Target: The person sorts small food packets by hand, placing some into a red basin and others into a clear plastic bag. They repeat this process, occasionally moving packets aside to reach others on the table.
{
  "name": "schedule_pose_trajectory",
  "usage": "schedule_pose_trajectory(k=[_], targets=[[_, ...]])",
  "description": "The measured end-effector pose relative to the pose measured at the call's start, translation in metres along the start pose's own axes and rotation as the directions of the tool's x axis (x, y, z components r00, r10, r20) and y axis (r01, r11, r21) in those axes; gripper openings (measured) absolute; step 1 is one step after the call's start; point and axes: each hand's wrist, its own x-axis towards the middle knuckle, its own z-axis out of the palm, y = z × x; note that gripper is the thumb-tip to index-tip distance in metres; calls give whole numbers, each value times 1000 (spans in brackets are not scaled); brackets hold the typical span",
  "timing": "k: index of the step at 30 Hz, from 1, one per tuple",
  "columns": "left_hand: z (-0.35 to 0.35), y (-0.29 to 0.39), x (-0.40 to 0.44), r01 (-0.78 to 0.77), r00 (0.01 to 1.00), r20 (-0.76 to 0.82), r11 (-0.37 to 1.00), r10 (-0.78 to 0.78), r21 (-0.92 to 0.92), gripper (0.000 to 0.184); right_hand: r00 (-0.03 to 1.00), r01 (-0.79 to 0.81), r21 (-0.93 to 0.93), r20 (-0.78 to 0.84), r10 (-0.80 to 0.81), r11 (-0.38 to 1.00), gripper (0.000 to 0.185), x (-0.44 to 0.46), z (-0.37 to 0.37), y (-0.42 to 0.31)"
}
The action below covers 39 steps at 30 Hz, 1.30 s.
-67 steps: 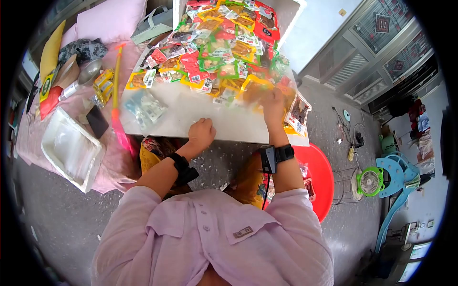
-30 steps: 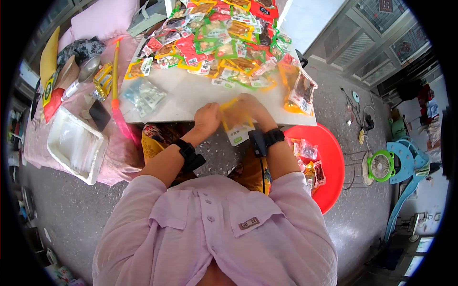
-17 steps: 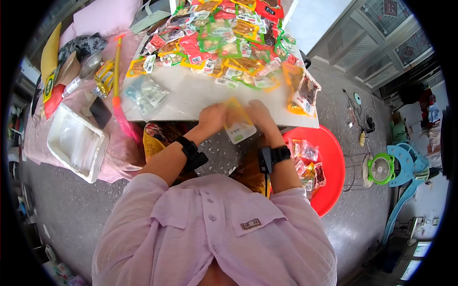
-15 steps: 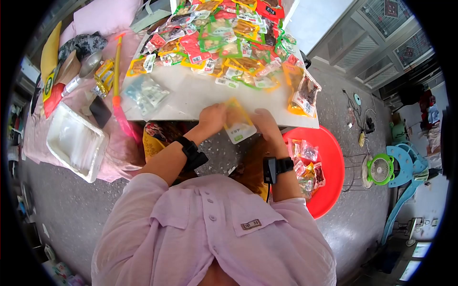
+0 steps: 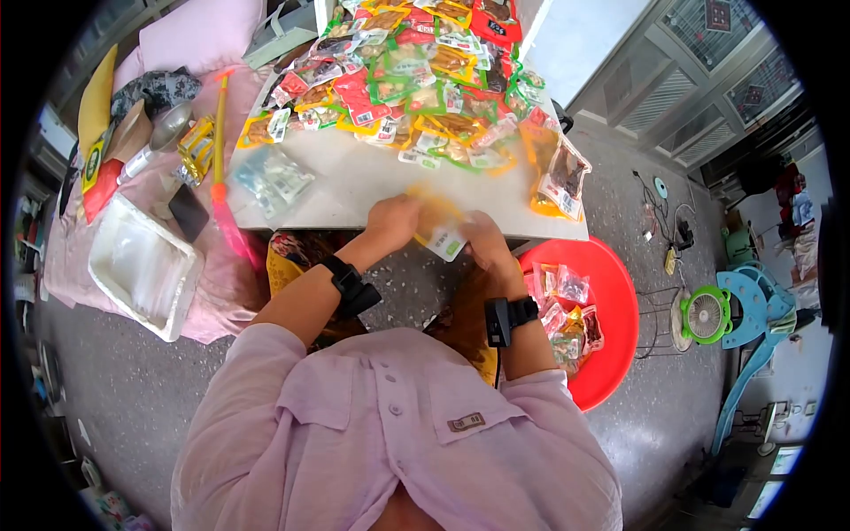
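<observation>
Just past the table's front edge I hold a yellow-and-white plastic food pouch [image 5: 440,237], smeared by motion. My left hand [image 5: 393,221] is closed on its left edge. My right hand [image 5: 483,239] has its fingers closed at the right edge. The pouch's contents cannot be made out. Beyond my left hand, a clear plastic bag of small packets [image 5: 274,181] lies on the white table [image 5: 341,181]. Orange-edged pouches with dark food [image 5: 560,175] rest at the table's right corner.
Colourful food packets [image 5: 416,80] cover the back of the table. Below its right corner stands a red basin [image 5: 615,305] holding several packets. On the left, pink cloth bears a white foam box [image 5: 146,265] and a yellow-and-pink stick [image 5: 220,159]. A green fan [image 5: 707,314] stands right.
My right hand has come down onto the pouch's right edge and closed there. The pouch has shifted slightly and is more blurred. My left hand stays nearly in place.
</observation>
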Motion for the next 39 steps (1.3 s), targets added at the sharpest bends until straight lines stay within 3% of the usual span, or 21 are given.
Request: schedule_pose_trajectory(k=[2,5,10,13,16,19,23,26,27,29,30,33,36,39], targets=[[-1,2,-1,-80,997,-9,997,80,-19,10,999,-48,5,22,48,999,20,11,-3,-6],[2,6,-2,-186,970,-164,982,177,-37,10,998,-54,81,22,53,995,17,25,11,-9],[4,1,-3,-74,995,-68,997,74,-1,7,993,-40,333,-94,76,942,11,23,43,-16],[18,-11,-7,-52,995,-76,996,58,72,6,998,-54,-49,-30,52,997,11,31,36,2],[10,-6,-11,-85,993,-82,995,90,58,5,978,-207,-252,-31,206,945,11,15,44,-33],[2,-1,-9,-145,984,-107,989,145,6,4,980,-195,-54,13,196,979,10,28,43,-24],[1,-8,-6,-121,982,-154,992,113,-42,4,1000,0,355,20,-7,935,11,44,63,-8],[3,-14,-5,-80,983,-167,996,71,-47,4,996,-55,75,67,50,996,12,49,60,-15],[7,-20,-7,-83,982,-174,996,75,-38,3,999,45,-126,3,-45,991,12,53,54,-17],[19,-30,-10,-89,979,-186,996,84,-20,3,964,190,-517,-63,-259,834,12,68,30,-18],[20,-29,-9,-103,976,-194,995,98,-11,4,821,333,-799,-16,-571,501,14,82,20,-17],[23,-30,-11,-115,974,-198,993,112,-8,5,555,383,-880,-25,-831,282,18,103,1,-31],[21,-35,-10,-91,980,-181,996,87,-17,4,558,64,-998,31,-829,5,20,122,6,-47],[22,-33,-10,-63,986,-156,998,60,-13,3,534,96,-985,172,-828,-143,18,150,0,-40]])
